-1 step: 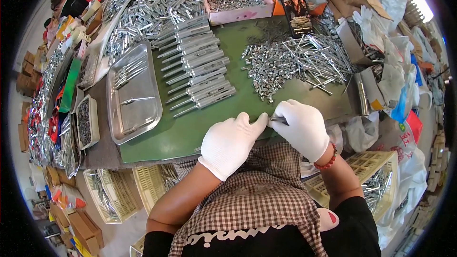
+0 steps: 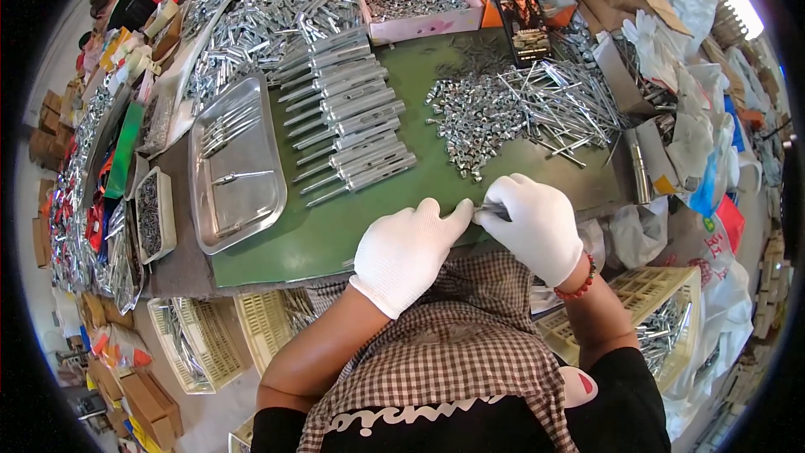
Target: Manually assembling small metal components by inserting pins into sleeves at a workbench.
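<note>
White knitted gloves cover both hands, which meet at the front edge of the green work surface (image 2: 277, 262). My left hand (image 2: 407, 256) is closed, thumb and forefinger reaching to the right hand's fingertips; what it holds is mostly hidden. A thin metal tip (image 2: 347, 263) shows by its wrist side. My right hand (image 2: 532, 226) pinches a small dark grey metal piece (image 2: 496, 210). Beyond the hands lie a heap of small metal nuts or sleeves (image 2: 474, 122) and a pile of long thin bolts (image 2: 570, 109). Metal tubes with rods (image 2: 360, 130) form a row to their left.
A steel tray (image 2: 278, 201) with a few slim metal parts stands at left. Behind are a large heap of metal sleeves (image 2: 277, 25), a pink box (image 2: 419, 27) of small parts and a propped phone (image 2: 520, 17). Plastic crates (image 2: 201, 344) sit below the table.
My right hand has shifted very slightly and its wrist has turned a little, with the dark metal piece still pinched. The left hand stays in place.
</note>
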Demonstrator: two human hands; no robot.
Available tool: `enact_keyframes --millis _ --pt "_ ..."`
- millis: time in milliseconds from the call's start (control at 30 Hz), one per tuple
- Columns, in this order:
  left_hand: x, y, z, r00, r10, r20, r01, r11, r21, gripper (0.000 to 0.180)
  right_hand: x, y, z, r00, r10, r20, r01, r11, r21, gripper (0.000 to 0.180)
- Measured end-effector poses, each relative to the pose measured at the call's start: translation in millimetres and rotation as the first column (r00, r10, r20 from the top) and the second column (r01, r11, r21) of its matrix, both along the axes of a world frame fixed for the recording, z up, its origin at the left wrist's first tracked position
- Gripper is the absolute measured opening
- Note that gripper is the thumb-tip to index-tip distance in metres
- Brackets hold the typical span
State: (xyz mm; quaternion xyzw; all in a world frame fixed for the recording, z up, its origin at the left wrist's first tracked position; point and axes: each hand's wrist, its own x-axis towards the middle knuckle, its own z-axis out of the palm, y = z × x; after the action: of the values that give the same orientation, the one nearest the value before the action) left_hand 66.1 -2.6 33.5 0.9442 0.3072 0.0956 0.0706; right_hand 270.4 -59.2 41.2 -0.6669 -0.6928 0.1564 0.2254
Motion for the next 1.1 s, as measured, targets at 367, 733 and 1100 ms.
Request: enact_keyframes --millis 367,733,1100 --pt "6.2 2.2 5.0 0.998 0.003 -0.06 -0.008 0.997 -0.076 0.033 -26.6 31.6 -29.9 -0.383 0.118 -0.916 0.16 0.985 0.06 0.058" --pt "15.8 4.8 15.5 0.995 -0.009 -0.097 0.004 0.999 -0.054 0.013 -35.2 22.3 -45.7 -0.152 0.096 -0.984 0.208 0.976 0.063 0.047" --pt "-77.5 -30.8 32.0 0.943 0.332 -0.025 -0.327 0.909 -0.259 0.02 -18.7 21.0 -49.1 -0.302 0.233 -0.924 0.217 0.961 0.171 0.057"
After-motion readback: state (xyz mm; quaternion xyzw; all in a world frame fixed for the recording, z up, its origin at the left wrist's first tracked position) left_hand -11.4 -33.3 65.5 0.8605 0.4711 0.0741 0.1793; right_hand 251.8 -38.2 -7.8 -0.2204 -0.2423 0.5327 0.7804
